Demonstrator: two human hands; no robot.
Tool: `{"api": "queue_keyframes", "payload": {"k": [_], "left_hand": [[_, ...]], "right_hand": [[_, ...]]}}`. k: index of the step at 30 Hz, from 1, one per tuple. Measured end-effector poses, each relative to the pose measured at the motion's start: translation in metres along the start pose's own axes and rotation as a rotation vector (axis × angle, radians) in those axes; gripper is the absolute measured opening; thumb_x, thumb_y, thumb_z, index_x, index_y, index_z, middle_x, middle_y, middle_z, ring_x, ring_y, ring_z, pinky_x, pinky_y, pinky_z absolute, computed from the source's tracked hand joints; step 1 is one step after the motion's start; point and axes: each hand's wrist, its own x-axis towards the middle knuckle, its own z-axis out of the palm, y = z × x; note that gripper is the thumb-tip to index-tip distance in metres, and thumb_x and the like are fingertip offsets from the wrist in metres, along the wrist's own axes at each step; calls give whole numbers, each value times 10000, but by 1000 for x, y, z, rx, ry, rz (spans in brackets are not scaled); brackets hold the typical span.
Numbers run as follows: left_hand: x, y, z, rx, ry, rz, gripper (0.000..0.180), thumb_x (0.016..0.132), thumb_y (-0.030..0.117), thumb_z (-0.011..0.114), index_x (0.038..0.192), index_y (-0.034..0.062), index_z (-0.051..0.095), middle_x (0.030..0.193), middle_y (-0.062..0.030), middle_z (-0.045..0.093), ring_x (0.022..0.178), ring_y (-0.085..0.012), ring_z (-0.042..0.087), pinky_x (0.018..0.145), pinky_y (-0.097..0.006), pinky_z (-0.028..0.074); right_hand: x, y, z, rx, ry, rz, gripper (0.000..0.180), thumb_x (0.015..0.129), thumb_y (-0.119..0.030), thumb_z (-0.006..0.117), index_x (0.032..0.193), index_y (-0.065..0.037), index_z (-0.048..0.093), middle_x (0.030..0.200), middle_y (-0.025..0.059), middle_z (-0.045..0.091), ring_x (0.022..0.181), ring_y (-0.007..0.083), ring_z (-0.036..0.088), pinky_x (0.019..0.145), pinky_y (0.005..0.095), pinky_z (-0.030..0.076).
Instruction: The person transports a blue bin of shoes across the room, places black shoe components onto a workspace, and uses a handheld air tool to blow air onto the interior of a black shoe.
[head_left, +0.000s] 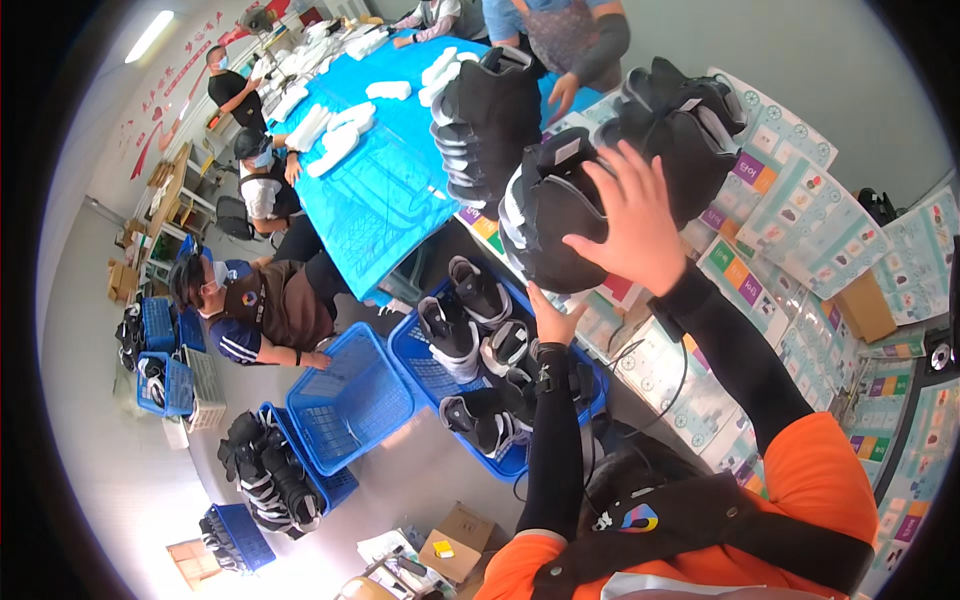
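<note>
In front of me a stack of black shoe uppers [552,222] with grey edging stands on a table covered with printed sheets. My right hand [635,212] lies against its right side, fingers spread and stretched out. Low at the same stack is my left hand [556,318], with a finger pointing up at its bottom edge; part of this hand is hidden. Two more piles of black shoe uppers stand close by, one pile [487,120] behind to the left and another pile [680,145] to the right. Below my left hand, a blue basket [425,370] holds several black-and-grey shoe uppers.
A blue-covered table [390,215] with white shoe-shaped pieces [340,140] stretches away at the back. One seated person [270,300] touches a blue basket [350,395] on the left; other people sit or stand around the table. A cable [680,385] hangs near my right forearm.
</note>
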Motion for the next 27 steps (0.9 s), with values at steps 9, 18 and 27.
{"api": "queue_keyframes", "payload": {"k": [9, 18, 27], "left_hand": [[-158, -219, -113, -71, -192, -334, 1120, 700, 424, 911, 1495, -121, 340, 1472, -321, 476, 1374, -404, 483, 1144, -423, 393], [-268, -464, -292, 234, -637, -953, 1020, 775, 405, 877, 1526, -44, 352, 1360, -249, 603, 1195, -328, 625, 973, -476, 516], [-219, -487, -411, 332, -807, -989, 582, 978, 224, 624, 1510, 78, 438, 1145, -170, 697, 1032, -324, 690, 728, -486, 563]], "right_hand": [[-187, -47, 99, 731, -249, 294, 233, 832, -123, 719, 1034, -53, 625, 1054, 134, 638, 1049, 363, 589, 914, 435, 479], [-447, -93, 309, 465, -786, 1052, 294, 819, -313, 647, 846, -39, 750, 900, 206, 729, 889, 419, 690, 815, 520, 537], [-527, -135, 369, 794, -1172, 1253, 416, 844, -341, 647, 917, 65, 705, 887, 247, 723, 869, 398, 713, 768, 481, 565]]}}
